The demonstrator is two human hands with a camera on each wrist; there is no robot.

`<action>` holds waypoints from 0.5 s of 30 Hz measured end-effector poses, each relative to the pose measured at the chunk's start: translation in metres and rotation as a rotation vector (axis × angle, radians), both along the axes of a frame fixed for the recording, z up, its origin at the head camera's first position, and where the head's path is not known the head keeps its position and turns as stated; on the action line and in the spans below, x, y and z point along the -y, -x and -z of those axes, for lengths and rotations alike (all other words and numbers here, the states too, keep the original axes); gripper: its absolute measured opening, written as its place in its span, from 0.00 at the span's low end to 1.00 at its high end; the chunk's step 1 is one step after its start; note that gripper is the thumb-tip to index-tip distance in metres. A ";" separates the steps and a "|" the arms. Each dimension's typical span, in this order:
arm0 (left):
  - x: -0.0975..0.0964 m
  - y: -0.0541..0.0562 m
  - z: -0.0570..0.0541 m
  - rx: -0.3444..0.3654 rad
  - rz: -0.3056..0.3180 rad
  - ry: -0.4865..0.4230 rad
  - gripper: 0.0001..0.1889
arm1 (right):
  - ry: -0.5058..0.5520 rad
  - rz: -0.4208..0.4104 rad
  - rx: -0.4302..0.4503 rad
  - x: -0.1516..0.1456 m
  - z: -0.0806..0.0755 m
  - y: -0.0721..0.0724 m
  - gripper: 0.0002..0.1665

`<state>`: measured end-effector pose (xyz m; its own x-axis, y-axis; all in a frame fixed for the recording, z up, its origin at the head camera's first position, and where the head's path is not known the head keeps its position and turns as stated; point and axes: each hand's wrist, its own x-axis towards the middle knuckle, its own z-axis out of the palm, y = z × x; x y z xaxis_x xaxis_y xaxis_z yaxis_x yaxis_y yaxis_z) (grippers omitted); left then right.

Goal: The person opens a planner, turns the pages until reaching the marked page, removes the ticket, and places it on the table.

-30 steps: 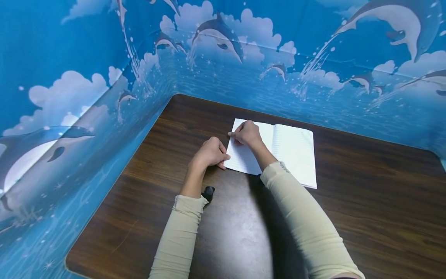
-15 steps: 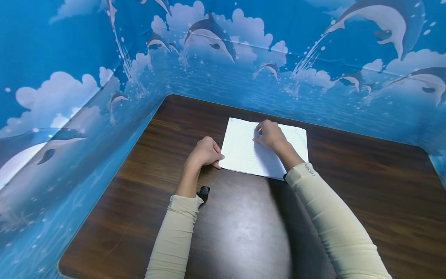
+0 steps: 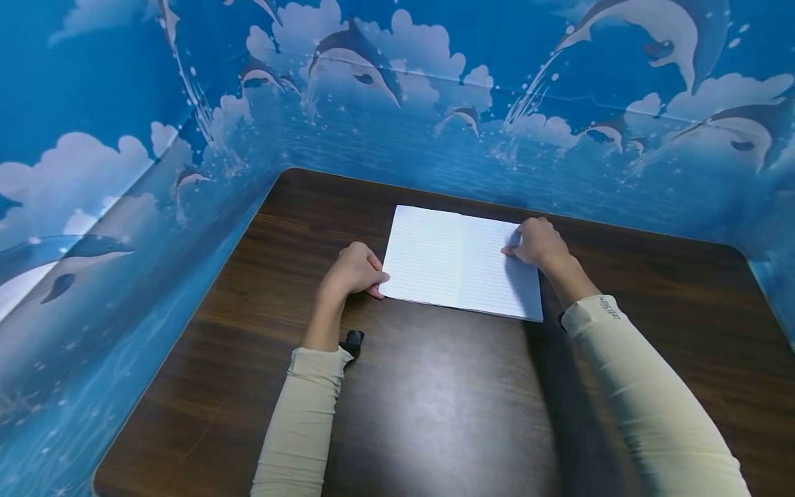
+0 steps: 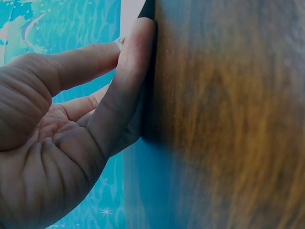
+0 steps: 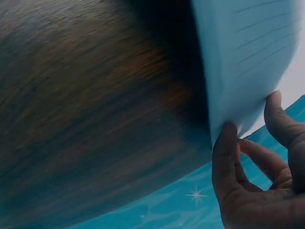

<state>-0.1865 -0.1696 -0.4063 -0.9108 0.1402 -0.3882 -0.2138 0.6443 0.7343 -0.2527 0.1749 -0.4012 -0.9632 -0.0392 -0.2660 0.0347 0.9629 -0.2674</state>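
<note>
An open lined notebook [image 3: 422, 255] lies flat on the dark wooden table, both pages blank but for ruled lines. At its lower left corner my left hand [image 3: 355, 269] pinches the edge between thumb and fingers. The left wrist view shows that left hand [image 4: 90, 105] from the palm side, only a strip of white paper showing past the fingertips. My right hand [image 3: 540, 241] rests on the upper right of the right page. In the right wrist view the right hand [image 5: 262, 171] touches the ruled page [image 5: 257, 52], its thumb apart from its fingers.
The brown table [image 3: 248, 386] reaches to a blue dolphin-printed curtain [image 3: 397, 124] at the back and left. A small black object [image 3: 352, 341] sits at the left sleeve's cuff. Both forearms wear pale sleeves.
My right hand has swept from the left page across the middle to the right page, uncovering the left page and the centre fold. The left hand has stayed at the notebook's lower left corner.
</note>
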 end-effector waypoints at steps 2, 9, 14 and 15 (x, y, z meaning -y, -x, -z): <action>0.001 0.000 0.000 0.003 0.004 0.000 0.07 | -0.022 0.015 0.008 -0.004 0.000 -0.001 0.37; 0.000 0.000 0.000 0.023 0.007 0.003 0.07 | -0.024 0.048 0.016 -0.011 0.003 -0.002 0.37; -0.001 0.001 -0.002 0.030 -0.004 0.005 0.07 | 0.000 0.047 -0.014 -0.009 0.004 -0.001 0.34; -0.002 0.001 -0.002 0.031 -0.005 0.006 0.07 | 0.001 0.043 -0.017 -0.009 0.004 -0.001 0.33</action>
